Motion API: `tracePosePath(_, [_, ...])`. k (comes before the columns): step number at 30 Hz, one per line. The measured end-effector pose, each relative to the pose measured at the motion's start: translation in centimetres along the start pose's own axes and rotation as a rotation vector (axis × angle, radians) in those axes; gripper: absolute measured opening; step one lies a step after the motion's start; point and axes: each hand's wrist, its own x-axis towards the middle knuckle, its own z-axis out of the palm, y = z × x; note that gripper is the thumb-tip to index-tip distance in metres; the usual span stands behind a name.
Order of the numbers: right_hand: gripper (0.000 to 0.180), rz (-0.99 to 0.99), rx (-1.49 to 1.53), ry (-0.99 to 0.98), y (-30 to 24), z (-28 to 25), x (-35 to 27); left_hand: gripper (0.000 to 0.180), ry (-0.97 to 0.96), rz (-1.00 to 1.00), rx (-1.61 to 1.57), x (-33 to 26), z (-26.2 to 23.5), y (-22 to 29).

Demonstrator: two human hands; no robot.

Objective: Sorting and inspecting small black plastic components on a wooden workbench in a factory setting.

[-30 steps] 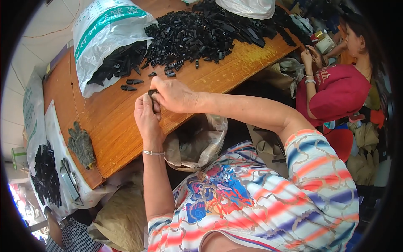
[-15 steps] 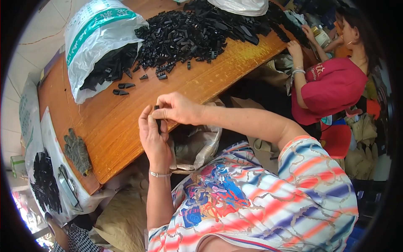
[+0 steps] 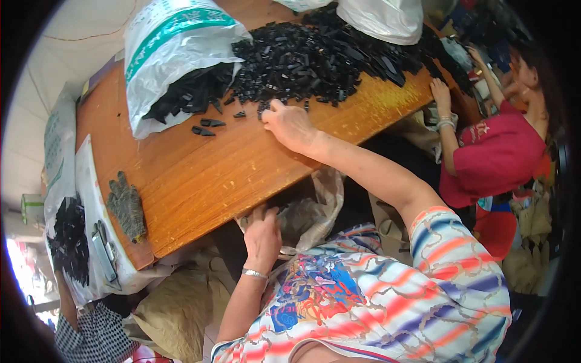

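Wooden and orange-brown, the bench [image 3: 242,169] fills the middle of the view, and its far end is cut off by the dark rim of the picture. On its far part lies a big heap of small black plastic parts [image 3: 327,54]; single pieces in the heap are hard to tell apart. A white woven sack [image 3: 169,54] with a green stripe lies on its side at the left of the heap, and black parts spill out of its mouth. A second white bag [image 3: 381,18] sits behind the heap, cut off at the top.

Under the near edge of the bench hangs a pale plastic bag [image 3: 315,212]; what is inside it cannot be made out. A grey work glove [image 3: 127,206] lies on the left corner of the bench. A few loose black parts [image 3: 206,126] lie apart, between the sack and the right hand.

Another person in a red shirt [image 3: 496,157] sits at the right and rests one hand [image 3: 440,94] on the bench edge.

The right hand [image 3: 290,124] is stretched forward over the bench with the arm almost straight, its fingers spread and touching the near edge of the heap, clamped on nothing. The left hand [image 3: 263,233], with a thin bracelet on the wrist, is down below the bench edge at the mouth of the pale bag; its fingertips are hidden there, so I cannot tell if it grips anything.
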Motion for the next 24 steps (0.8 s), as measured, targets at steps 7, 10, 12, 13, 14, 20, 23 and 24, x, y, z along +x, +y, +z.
tracePosePath(7, [0.020, 0.009, 0.100, 0.066, -0.2, -0.6, 1.1, 0.013, 0.417, 0.054, 0.002, 8.1, -7.4, -4.4])
tracePosePath(10, [0.020, 0.003, 0.031, 0.020, -0.3, 0.5, 1.8, 0.018, 0.351, -0.024, 0.192, 12.8, -8.3, -7.9])
tracePosePath(12, [0.020, -0.001, 0.055, 0.027, -0.2, 1.5, 2.4, 0.018, 0.334, -0.001, 0.233, 14.5, -7.8, -10.7])
tracePosePath(13, [0.020, 0.010, 0.075, 0.024, 0.1, 1.5, 2.4, 0.019, 0.302, 0.024, 0.264, 15.3, -7.6, -10.9])
tracePosePath(14, [0.020, 0.017, 0.070, 0.024, 0.3, 1.5, 2.4, 0.018, 0.313, 0.057, 0.264, 15.8, -7.5, -11.1])
tracePosePath(20, [0.018, 0.100, 0.087, -0.037, 0.2, 0.8, 2.4, 0.024, 0.366, 0.244, 0.318, 16.5, -7.6, -11.3])
tracePosePath(23, [0.009, 0.100, 0.058, -0.132, -0.8, -0.1, 1.7, 0.024, 0.215, 0.195, 0.270, 15.8, -7.9, -11.1])
tracePosePath(24, [0.010, 0.095, 0.070, -0.126, -1.0, -0.1, 1.5, 0.024, 0.216, 0.191, 0.270, 15.2, -7.8, -10.7])
